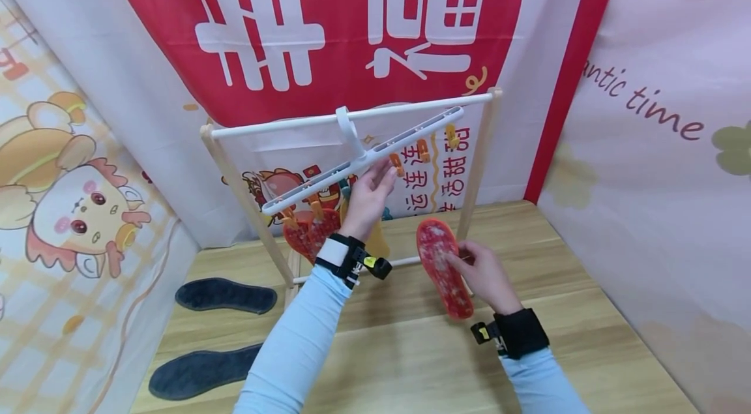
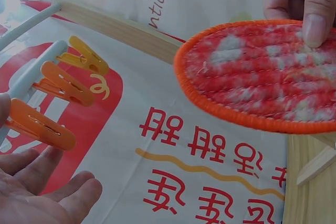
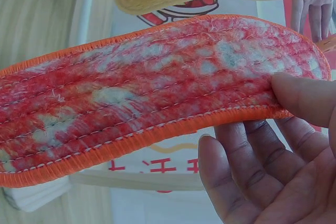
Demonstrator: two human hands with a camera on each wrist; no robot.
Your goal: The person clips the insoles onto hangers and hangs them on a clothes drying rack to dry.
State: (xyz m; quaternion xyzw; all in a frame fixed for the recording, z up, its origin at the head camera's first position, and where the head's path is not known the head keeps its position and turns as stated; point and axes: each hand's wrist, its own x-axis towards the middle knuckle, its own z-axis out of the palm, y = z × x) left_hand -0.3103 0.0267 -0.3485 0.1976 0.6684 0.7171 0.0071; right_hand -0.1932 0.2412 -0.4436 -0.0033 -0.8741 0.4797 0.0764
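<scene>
In the head view, the right hand (image 1: 485,276) pinches the red insole (image 1: 440,264) edgewise below the hanger (image 1: 362,158), presumably keeping its end free; the left wrist view details the left hand (image 2: 42,192), fingers loosely extended, beneath an orange clip (image 2: 58,137); the right wrist view alone reveals fingers behind the insole.

"What sort of place is shown?"
"A booth-like setting, by its look: a wood-grain surface (image 1: 405,362) is enclosed on three sides by printed hangings (image 1: 346,29)."
"Can it be placed in a home?"
"That cannot be told, though a household note is struck by the wooden-posted rack (image 1: 405,109) and its white hanger (image 1: 405,139)."
</scene>
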